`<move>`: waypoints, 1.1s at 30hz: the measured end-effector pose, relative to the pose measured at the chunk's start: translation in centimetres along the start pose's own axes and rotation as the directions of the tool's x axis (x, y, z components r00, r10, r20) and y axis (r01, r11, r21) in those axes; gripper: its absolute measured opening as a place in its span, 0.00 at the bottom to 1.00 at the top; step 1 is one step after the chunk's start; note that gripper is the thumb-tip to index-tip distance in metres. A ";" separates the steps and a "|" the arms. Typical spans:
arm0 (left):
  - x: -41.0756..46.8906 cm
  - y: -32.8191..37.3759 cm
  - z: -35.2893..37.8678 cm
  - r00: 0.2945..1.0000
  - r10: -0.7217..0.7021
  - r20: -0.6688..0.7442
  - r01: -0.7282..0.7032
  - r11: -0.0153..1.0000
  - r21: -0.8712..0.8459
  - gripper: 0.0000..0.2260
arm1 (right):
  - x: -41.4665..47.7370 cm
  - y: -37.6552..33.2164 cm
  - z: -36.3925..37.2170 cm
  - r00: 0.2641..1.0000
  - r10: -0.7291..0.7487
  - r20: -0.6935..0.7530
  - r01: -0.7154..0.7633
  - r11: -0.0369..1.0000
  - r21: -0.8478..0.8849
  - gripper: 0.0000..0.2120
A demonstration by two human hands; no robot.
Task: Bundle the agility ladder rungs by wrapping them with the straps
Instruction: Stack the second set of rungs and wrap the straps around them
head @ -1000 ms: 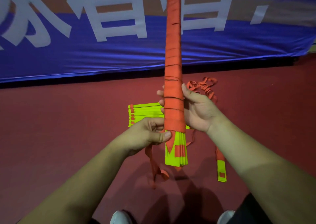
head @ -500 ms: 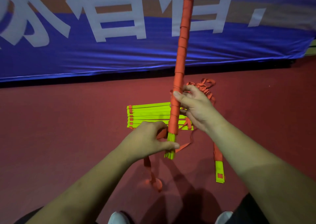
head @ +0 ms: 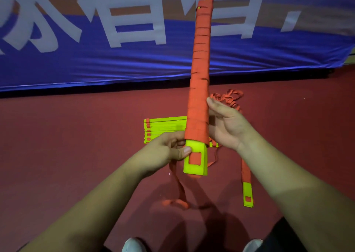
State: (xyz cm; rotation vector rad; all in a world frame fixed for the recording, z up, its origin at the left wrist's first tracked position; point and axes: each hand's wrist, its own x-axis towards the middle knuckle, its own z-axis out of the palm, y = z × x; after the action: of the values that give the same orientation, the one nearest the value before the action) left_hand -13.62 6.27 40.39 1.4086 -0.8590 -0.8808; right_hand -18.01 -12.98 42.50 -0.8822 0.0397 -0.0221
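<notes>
A bundle of yellow ladder rungs [head: 196,161] wound almost fully in orange strap [head: 199,75] stands nearly upright in front of me. Its bare yellow end points down. My left hand [head: 169,151] pinches the bundle's lower left edge, thumb on the yellow face. My right hand [head: 224,125] grips the wrapped part from the right, fingers behind it. A loose tail of orange strap [head: 177,194] hangs from the bundle to the floor. A second stack of unwrapped yellow rungs [head: 165,128] lies flat on the floor behind the bundle.
A tangle of orange strap [head: 228,98] lies on the red floor [head: 76,155] past my right hand. One wrapped rung with a yellow tip [head: 247,194] lies at the right. A blue banner [head: 96,65] closes the far side. My shoe tips [head: 132,245] show below.
The bundle has turned about its long axis, from edge-on half a second ago to its broad face towards me. Both hands have shifted their hold on its lower part.
</notes>
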 end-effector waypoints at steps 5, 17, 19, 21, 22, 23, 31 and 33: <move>-0.1 0.3 0.4 0.998 -0.034 0.052 0.036 0.999 -0.041 0.10 | -0.3 0.2 1.2 0.993 0.047 0.106 -0.056 0.995 0.086 0.20; 0.2 0.0 1.0 0.960 0.111 -0.258 0.114 0.685 0.719 0.13 | 0.8 1.0 0.2 0.982 -0.152 -0.110 0.123 0.965 -0.230 0.16; 0.4 -0.4 1.8 0.936 0.138 -0.322 0.161 0.648 0.744 0.17 | 0.9 1.3 0.3 0.974 -0.186 -0.127 0.149 0.955 -0.255 0.16; 0.5 -0.6 2.1 0.923 0.158 -0.350 0.187 0.612 0.769 0.17 | 1.0 1.5 0.3 0.970 -0.200 -0.136 0.158 0.949 -0.273 0.17; 0.6 -0.6 2.0 0.922 0.158 -0.353 0.193 0.603 0.774 0.17 | 1.1 1.6 0.2 0.971 -0.197 -0.133 0.154 0.949 -0.277 0.17; 0.6 -0.6 1.8 0.923 0.160 -0.349 0.193 0.590 0.784 0.15 | 1.1 1.5 0.2 0.975 -0.188 -0.121 0.149 0.950 -0.276 0.19; -0.2 1.1 -0.3 0.993 0.074 -0.097 -0.020 0.880 0.475 0.06 | 0.6 -0.3 -0.6 0.979 -0.204 0.008 0.203 0.972 -0.117 0.21; -0.3 1.2 -0.2 0.997 0.075 -0.024 -0.063 0.943 0.327 0.10 | 0.6 -0.6 -0.3 0.985 -0.173 0.020 0.174 0.982 -0.081 0.22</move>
State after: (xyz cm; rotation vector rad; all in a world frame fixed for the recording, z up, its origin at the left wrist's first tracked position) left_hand -13.57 6.66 41.64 1.6636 -1.0549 -0.6774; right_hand -17.47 -13.66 42.78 -0.9659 -0.0486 -0.1786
